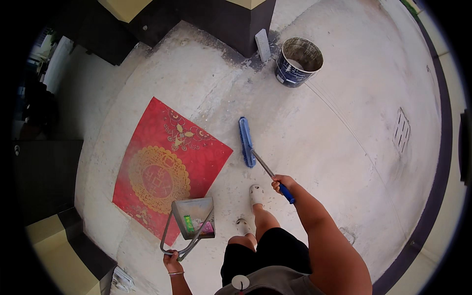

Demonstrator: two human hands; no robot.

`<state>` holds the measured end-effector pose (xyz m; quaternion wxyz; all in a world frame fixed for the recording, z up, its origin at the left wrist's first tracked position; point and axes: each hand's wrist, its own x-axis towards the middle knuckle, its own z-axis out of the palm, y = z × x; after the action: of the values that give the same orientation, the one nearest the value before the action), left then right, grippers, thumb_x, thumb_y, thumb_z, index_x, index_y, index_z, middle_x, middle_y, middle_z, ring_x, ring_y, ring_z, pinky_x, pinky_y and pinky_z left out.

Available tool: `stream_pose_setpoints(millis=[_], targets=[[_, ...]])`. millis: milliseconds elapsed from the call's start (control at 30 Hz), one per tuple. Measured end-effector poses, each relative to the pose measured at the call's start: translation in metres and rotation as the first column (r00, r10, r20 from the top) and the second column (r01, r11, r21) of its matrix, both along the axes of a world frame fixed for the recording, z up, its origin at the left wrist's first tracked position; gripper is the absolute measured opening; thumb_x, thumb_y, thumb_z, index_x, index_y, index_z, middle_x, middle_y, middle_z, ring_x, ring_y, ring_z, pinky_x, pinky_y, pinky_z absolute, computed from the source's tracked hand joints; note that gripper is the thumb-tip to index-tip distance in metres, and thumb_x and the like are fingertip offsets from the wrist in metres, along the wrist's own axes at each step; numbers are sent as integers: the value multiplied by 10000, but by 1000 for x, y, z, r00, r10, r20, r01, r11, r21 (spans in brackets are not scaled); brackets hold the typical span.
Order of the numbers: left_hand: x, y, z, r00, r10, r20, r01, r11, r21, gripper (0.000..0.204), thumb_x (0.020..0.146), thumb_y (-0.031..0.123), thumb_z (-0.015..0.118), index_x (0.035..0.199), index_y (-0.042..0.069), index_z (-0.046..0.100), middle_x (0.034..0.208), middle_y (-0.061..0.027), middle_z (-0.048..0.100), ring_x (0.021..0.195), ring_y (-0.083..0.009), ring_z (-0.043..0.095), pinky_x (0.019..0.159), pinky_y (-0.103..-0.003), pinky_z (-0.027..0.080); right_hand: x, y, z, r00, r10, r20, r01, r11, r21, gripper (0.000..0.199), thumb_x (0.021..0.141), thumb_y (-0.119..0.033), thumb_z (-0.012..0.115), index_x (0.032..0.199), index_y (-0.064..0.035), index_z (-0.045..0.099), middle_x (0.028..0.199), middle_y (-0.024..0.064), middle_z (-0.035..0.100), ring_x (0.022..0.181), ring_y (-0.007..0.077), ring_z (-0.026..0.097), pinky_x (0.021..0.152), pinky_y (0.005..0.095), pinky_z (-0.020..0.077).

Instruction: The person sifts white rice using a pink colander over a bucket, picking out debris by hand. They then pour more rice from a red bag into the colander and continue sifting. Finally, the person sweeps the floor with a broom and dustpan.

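Note:
My right hand (283,184) is closed around the blue-gripped metal handle of a broom (247,142). The broom's long blue head rests on the concrete floor, just right of a red doormat (201,157) with a gold pattern. Lower left, my left hand (172,261) grips the bent metal handle of a grey dustpan (199,205). The pan overlaps the mat's near corner in view. Inside it lie a green wrapper (189,223) and a pink scrap (208,227).
A dark, stained bucket (290,74) stands at the far side, beside a pale block (262,45) leaning on a dark pillar base (246,29). A slotted drain cover (401,130) is set in the floor at right. An open doorway (73,98) lies at left.

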<state>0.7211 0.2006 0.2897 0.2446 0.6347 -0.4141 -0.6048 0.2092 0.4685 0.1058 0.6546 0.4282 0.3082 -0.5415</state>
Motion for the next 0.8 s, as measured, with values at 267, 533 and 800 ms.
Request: stream_pose_setpoints(millis=[267, 533, 800], targets=[[-307, -41, 108, 765, -644, -8, 644, 765, -3, 328, 651, -33, 754, 873, 49, 527, 776, 0, 560, 687, -88, 541, 630, -239, 474, -81, 149, 88, 754, -508, -417, 643, 699, 312, 174, 873, -92, 473, 772, -110, 332, 533, -15, 352, 421, 99, 387, 378, 220, 349], [-539, -72, 193, 183, -972, 144, 928, 123, -353, 385, 580, 117, 830, 827, 69, 539, 704, -9, 533, 642, -114, 511, 610, -269, 437, -44, 224, 214, 605, -758, -243, 796, 561, 230, 247, 859, -153, 483, 630, -121, 396, 510, -31, 429, 413, 70, 417, 378, 200, 401], [-765, -9, 277, -219, -902, 371, 753, -398, -524, 377, 588, 194, 801, 809, 45, 535, 704, -93, 567, 653, -250, 549, 633, -363, 429, 8, 229, 214, 439, -887, -145, 876, 387, 286, 251, 849, -166, 493, 621, -110, 405, 507, -14, 455, 410, 84, 443, 390, 201, 427]])
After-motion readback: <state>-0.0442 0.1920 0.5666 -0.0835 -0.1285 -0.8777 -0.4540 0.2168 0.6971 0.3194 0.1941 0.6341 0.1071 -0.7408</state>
